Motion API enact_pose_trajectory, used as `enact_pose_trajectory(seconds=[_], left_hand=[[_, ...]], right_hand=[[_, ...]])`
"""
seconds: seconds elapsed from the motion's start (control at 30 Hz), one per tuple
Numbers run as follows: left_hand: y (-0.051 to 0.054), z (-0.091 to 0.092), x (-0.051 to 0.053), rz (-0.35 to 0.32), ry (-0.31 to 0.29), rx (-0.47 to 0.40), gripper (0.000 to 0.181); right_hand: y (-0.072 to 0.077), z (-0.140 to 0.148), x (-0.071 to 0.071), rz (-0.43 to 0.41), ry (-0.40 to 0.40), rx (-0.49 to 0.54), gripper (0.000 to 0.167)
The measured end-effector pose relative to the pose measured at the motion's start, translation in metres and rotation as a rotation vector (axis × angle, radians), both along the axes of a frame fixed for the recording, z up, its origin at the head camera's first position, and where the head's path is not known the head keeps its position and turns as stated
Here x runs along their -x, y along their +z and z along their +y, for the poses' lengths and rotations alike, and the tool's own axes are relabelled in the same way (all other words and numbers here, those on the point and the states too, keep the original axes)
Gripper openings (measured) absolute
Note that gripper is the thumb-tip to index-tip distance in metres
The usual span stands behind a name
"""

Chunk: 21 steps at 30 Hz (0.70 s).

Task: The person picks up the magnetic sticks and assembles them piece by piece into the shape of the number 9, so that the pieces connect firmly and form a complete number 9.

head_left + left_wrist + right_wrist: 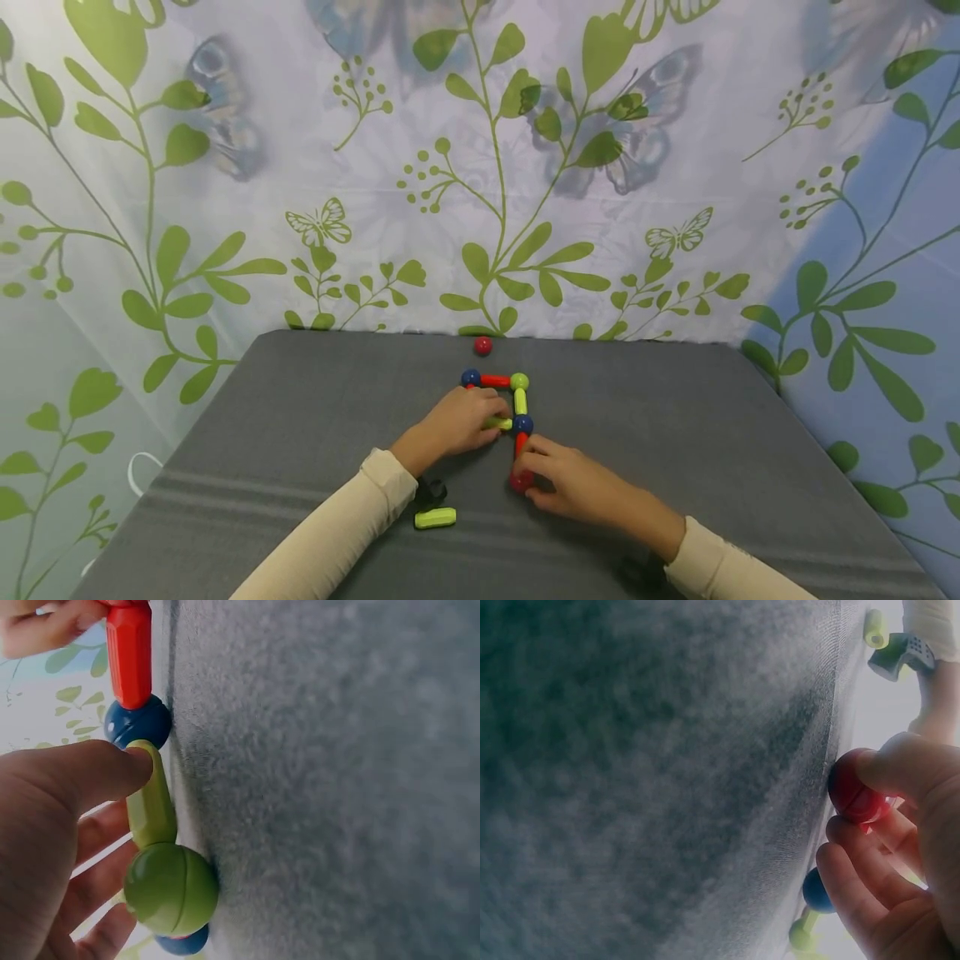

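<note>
On the grey table, toy building rods and balls are joined in a frame. Its far side has a blue ball (470, 378), a red rod (495, 381) and a green ball (519, 382). A short green rod (521, 402) leads down to another blue ball (522, 425). My left hand (465, 419) pinches a green rod (152, 802) between that blue ball and a nearer green ball (171, 889), which the hand hides in the head view. My right hand (581, 485) grips a red ball (855, 786) at the near end of a red rod (129, 656).
A loose red ball (483, 345) lies at the table's back edge. Near my left forearm rests a loose green rod (435, 518). Dark wrist straps show at both cuffs. A patterned curtain (360, 183) hangs behind the table (660, 408).
</note>
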<state>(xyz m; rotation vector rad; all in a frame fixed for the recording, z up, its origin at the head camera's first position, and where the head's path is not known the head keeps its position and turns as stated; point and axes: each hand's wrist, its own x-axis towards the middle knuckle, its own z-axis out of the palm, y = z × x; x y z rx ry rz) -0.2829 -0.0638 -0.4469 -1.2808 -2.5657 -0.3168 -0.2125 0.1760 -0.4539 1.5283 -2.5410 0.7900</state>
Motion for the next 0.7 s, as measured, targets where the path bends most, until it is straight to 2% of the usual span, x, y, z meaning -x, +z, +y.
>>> enact_pose_trajectory(seconds=[0.17, 0.33, 0.4, 0.47, 0.7], left_hand=[[0.006, -0.011, -0.021, 0.073, 0.015, 0.029, 0.019], [0.016, -0.026, -0.047, 0.073, -0.068, 0.033, 0.021], [0.021, -0.033, -0.056, 0.038, -0.091, 0.029, 0.021], [0.025, -0.040, -0.065, -0.025, -0.097, 0.031, 0.020], [0.026, -0.060, -0.092, -0.308, -0.013, 0.125, 0.025]], right_hand=[[0.000, -0.002, -0.002, 0.001, 0.001, 0.002, 0.031], [0.001, -0.002, -0.003, -0.010, 0.007, 0.010, 0.031], [0.001, -0.001, -0.003, -0.016, 0.007, 0.014, 0.031], [0.000, -0.001, -0.003, -0.015, 0.007, 0.013, 0.031], [0.000, 0.000, -0.002, -0.017, -0.008, -0.003, 0.030]])
